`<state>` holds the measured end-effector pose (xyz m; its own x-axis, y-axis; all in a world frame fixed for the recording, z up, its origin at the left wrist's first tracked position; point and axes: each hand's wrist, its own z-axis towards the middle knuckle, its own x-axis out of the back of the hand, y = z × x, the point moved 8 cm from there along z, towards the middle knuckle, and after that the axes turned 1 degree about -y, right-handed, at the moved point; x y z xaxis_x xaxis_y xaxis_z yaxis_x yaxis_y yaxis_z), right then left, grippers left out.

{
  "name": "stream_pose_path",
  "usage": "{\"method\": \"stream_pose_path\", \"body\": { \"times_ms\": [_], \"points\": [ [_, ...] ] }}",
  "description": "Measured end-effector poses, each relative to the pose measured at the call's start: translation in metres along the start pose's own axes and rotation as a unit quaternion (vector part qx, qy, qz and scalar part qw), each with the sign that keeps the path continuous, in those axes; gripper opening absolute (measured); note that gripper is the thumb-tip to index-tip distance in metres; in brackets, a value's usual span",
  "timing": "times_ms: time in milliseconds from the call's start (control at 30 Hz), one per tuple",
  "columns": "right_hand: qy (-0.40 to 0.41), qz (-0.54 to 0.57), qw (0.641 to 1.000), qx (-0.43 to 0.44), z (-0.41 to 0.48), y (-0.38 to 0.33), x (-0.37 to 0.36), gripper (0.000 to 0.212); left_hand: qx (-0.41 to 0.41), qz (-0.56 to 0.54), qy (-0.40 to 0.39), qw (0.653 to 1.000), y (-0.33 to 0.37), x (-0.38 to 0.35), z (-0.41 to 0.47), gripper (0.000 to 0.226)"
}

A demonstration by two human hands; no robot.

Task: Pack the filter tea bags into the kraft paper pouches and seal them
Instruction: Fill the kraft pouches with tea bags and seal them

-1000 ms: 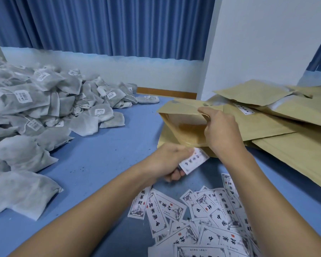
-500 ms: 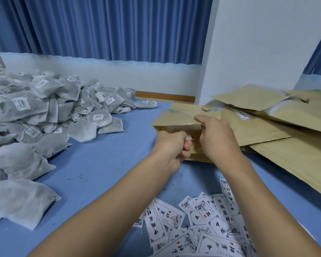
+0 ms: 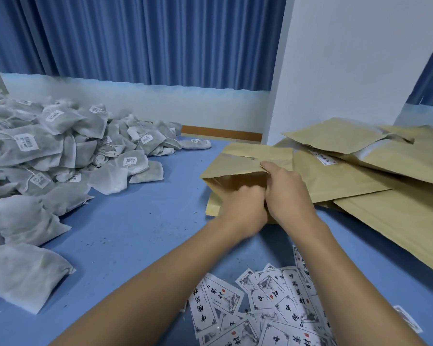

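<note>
An open kraft paper pouch (image 3: 235, 166) lies at the left end of the pouch stack, mouth toward me. My right hand (image 3: 285, 193) pinches its upper lip and holds the mouth open. My left hand (image 3: 243, 208) is pushed into that mouth with its fingers curled; the fingertips and the printed card it carried are hidden inside. Filter tea bags (image 3: 60, 151), grey-white with small barcode tags, lie heaped at the left, apart from both hands.
More kraft pouches (image 3: 360, 176) are stacked loosely at the right, one bearing a label. Several printed cards (image 3: 273, 303) lie scattered near the front edge under my forearms. The blue table (image 3: 135, 233) runs back to a white pillar (image 3: 348, 71) and blue curtains.
My left hand lifted a printed card from the table and moved it forward into the pouch mouth. The right hand kept hold of the pouch lip.
</note>
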<state>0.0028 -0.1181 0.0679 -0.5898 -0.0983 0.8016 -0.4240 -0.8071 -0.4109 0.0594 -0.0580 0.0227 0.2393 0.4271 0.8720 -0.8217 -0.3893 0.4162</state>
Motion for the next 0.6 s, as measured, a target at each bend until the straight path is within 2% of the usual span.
{"method": "stream_pose_path", "body": {
  "times_ms": [67,133,167,200,233,267,300,333,367,400,467,533,600],
  "points": [
    [0.020,0.003,1.000,-0.004,-0.002,-0.001,0.003,0.063,-0.055,0.071,0.011,0.996,-0.001,-0.002,-0.014,0.008],
    [0.039,-0.003,0.999,-0.002,-0.003,-0.005,0.004,0.065,-0.153,0.027,0.040,0.987,-0.003,0.007,-0.031,0.014],
    [0.036,-0.016,0.999,0.002,-0.003,-0.009,0.002,0.066,-0.198,-0.015,0.087,0.976,-0.006,0.021,-0.041,0.016],
    [0.024,-0.033,0.999,0.003,-0.002,-0.012,-0.003,0.066,-0.227,-0.049,0.172,0.957,-0.015,0.039,-0.051,0.017],
    [0.009,-0.047,0.999,0.000,0.000,-0.016,-0.009,0.065,-0.219,-0.077,0.274,0.933,-0.033,0.060,-0.061,0.017],
    [-0.004,-0.057,0.998,-0.008,0.001,-0.017,-0.013,0.064,-0.176,-0.098,0.359,0.911,-0.056,0.076,-0.067,0.019],
    [-0.016,-0.061,0.998,-0.012,0.004,-0.020,-0.020,0.062,-0.109,-0.103,0.416,0.897,-0.086,0.090,-0.069,0.020],
    [-0.024,-0.066,0.997,-0.017,0.006,-0.022,-0.024,0.061,-0.030,-0.092,0.435,0.895,-0.115,0.100,-0.065,0.022],
    [-0.026,-0.070,0.997,-0.018,0.008,-0.025,-0.027,0.059,0.062,-0.057,0.417,0.905,-0.147,0.107,-0.054,0.025],
    [-0.026,-0.074,0.997,-0.017,0.011,-0.029,-0.030,0.057,0.158,-0.003,0.365,0.918,-0.183,0.108,-0.042,0.030],
    [-0.021,-0.087,0.996,-0.018,0.016,-0.035,-0.035,0.056,0.306,0.067,0.221,0.923,-0.249,0.103,-0.029,0.048],
    [-0.022,-0.097,0.995,-0.022,0.019,-0.039,-0.041,0.056,0.382,0.067,0.103,0.916,-0.297,0.091,-0.029,0.073],
    [-0.022,-0.105,0.994,-0.021,0.023,-0.041,-0.047,0.057,0.412,0.078,0.039,0.907,-0.322,0.078,-0.030,0.086]
  ]
}}
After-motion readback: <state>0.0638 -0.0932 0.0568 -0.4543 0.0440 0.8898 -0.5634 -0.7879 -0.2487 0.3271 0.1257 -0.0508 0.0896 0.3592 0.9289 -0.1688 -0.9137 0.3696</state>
